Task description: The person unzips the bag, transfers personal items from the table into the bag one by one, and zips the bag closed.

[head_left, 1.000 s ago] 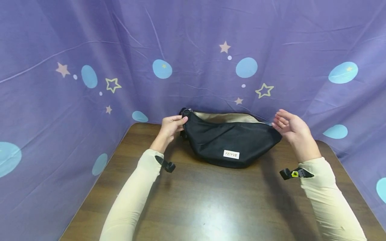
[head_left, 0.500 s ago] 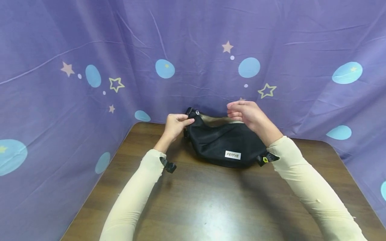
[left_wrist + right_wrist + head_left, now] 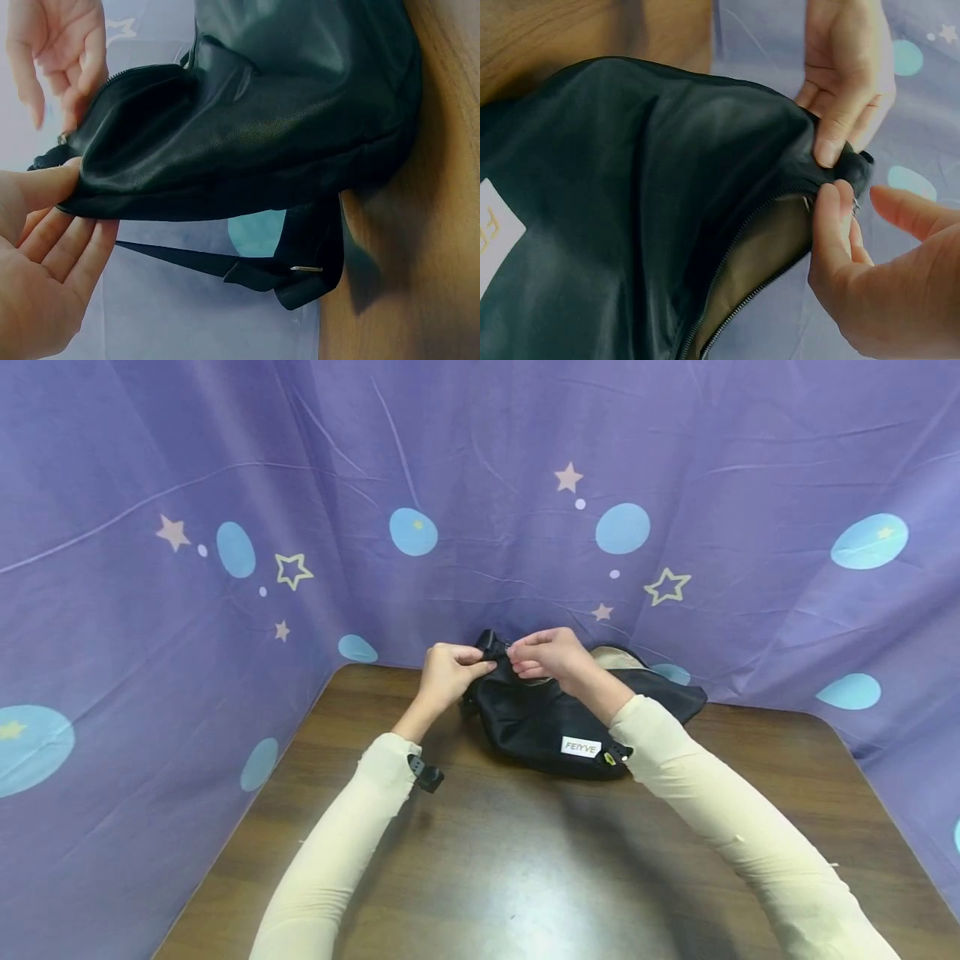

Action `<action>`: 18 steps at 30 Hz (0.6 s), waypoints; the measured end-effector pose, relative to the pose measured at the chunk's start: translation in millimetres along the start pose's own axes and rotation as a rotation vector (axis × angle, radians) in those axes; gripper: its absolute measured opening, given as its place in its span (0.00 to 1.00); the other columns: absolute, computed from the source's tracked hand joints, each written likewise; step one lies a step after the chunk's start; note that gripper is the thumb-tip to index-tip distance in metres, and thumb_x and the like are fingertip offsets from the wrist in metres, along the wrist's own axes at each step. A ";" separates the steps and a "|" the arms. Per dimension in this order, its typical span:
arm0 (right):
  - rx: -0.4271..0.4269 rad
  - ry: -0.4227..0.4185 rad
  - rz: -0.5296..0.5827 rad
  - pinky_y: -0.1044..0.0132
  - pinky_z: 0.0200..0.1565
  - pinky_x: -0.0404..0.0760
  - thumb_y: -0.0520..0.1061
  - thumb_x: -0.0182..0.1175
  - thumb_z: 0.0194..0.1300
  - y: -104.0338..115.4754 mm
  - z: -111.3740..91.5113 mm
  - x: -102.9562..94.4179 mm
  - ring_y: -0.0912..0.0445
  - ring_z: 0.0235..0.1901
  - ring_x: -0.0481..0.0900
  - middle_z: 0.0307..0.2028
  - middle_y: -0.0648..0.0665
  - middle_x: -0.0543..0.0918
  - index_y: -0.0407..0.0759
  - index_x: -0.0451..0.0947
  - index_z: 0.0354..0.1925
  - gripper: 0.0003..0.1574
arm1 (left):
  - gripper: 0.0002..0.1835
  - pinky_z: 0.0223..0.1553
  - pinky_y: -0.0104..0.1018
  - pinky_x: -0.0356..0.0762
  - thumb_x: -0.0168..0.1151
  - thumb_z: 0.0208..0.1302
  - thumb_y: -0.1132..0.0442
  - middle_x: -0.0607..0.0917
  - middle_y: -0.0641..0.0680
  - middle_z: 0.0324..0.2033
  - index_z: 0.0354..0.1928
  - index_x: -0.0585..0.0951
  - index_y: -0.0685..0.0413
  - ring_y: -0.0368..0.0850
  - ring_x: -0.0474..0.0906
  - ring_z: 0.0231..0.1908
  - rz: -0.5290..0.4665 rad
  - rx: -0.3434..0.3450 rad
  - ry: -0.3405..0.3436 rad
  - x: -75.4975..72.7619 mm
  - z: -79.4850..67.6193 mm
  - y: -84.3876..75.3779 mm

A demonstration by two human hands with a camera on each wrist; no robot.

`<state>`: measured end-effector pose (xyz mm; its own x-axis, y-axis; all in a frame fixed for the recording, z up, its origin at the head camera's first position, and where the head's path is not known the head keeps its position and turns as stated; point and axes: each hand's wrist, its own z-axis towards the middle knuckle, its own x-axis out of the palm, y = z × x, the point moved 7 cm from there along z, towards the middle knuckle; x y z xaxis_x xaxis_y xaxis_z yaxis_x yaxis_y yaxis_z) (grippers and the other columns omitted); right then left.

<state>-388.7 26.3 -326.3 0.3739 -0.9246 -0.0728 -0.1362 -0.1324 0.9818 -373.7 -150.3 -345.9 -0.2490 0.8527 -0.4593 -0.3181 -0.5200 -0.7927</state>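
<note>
A black fabric sling bag (image 3: 525, 718) with a white label (image 3: 581, 747) stands on the table, its zipped mouth gaping to show a beige lining (image 3: 759, 244). My left hand (image 3: 448, 673) pinches the bag's left end between thumb and fingers. Right beside it, my right hand (image 3: 551, 656) has its fingertips at the metal zipper slider (image 3: 856, 205) near that end. Both wrist views show the right thumb standing a little apart from its fingers. In the left wrist view the black strap (image 3: 309, 247) hangs behind the bag.
The brown wooden table (image 3: 480, 860) extends in front of the bag. A purple curtain (image 3: 480, 468) with stars and blue ovals encloses the back and sides. Dark cameras are strapped to both wrists.
My right hand has moved left from the bag's right end, across its mouth, to the slider. The left hand has kept its hold and shifted slightly right with the bag's end.
</note>
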 end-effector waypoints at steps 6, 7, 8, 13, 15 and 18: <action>0.046 -0.049 0.111 0.65 0.40 0.89 0.32 0.61 0.70 -8.5 4.2 1.9 0.59 0.25 0.86 0.26 0.48 0.86 0.21 0.76 0.54 0.18 | 0.09 0.34 0.27 0.81 0.78 0.54 0.64 0.92 0.59 0.35 0.34 0.91 0.62 0.42 0.86 0.34 0.009 -0.012 0.008 2.8 -2.3 -2.4; 0.062 -0.056 0.126 0.65 0.40 0.89 0.32 0.62 0.69 -10.4 4.5 1.8 0.59 0.25 0.86 0.25 0.48 0.86 0.22 0.77 0.53 0.16 | 0.08 0.34 0.26 0.81 0.78 0.54 0.64 0.92 0.59 0.35 0.34 0.91 0.62 0.41 0.86 0.34 0.013 -0.011 0.013 3.5 -2.8 -2.5; 0.078 -0.061 0.139 0.65 0.39 0.89 0.33 0.63 0.69 -12.4 5.0 1.5 0.59 0.24 0.86 0.25 0.48 0.87 0.24 0.78 0.50 0.14 | 0.08 0.34 0.25 0.80 0.78 0.54 0.65 0.92 0.58 0.35 0.34 0.91 0.61 0.41 0.86 0.34 0.016 -0.007 0.021 4.5 -3.0 -2.6; 0.144 -0.103 0.177 0.66 0.34 0.89 0.40 0.68 0.67 -22.0 6.6 -2.1 0.59 0.21 0.86 0.21 0.47 0.86 0.34 0.76 0.40 0.12 | 0.07 0.35 0.26 0.81 0.77 0.55 0.65 0.92 0.57 0.35 0.35 0.92 0.60 0.43 0.87 0.35 0.029 0.037 0.062 9.0 -4.3 -6.4; 0.163 -0.115 0.179 0.67 0.33 0.89 0.42 0.69 0.67 -25.6 7.1 -3.7 0.59 0.20 0.85 0.20 0.47 0.85 0.34 0.75 0.40 0.14 | 0.07 0.37 0.29 0.83 0.77 0.55 0.65 0.92 0.57 0.36 0.35 0.92 0.59 0.45 0.88 0.37 0.032 0.053 0.074 10.8 -4.5 -7.9; 0.189 -0.118 0.169 0.67 0.32 0.89 0.44 0.69 0.67 -30.8 7.7 -5.1 0.60 0.20 0.84 0.20 0.48 0.84 0.34 0.75 0.40 0.15 | 0.07 0.40 0.35 0.85 0.77 0.55 0.65 0.92 0.57 0.37 0.36 0.92 0.60 0.47 0.89 0.39 0.041 0.064 0.088 12.9 -5.4 -8.4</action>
<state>-393.5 32.4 -357.6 0.2237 -0.9729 0.0590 -0.3606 -0.0264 0.9323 -369.3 -134.7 -347.3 -0.1821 0.8305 -0.5264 -0.3680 -0.5540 -0.7467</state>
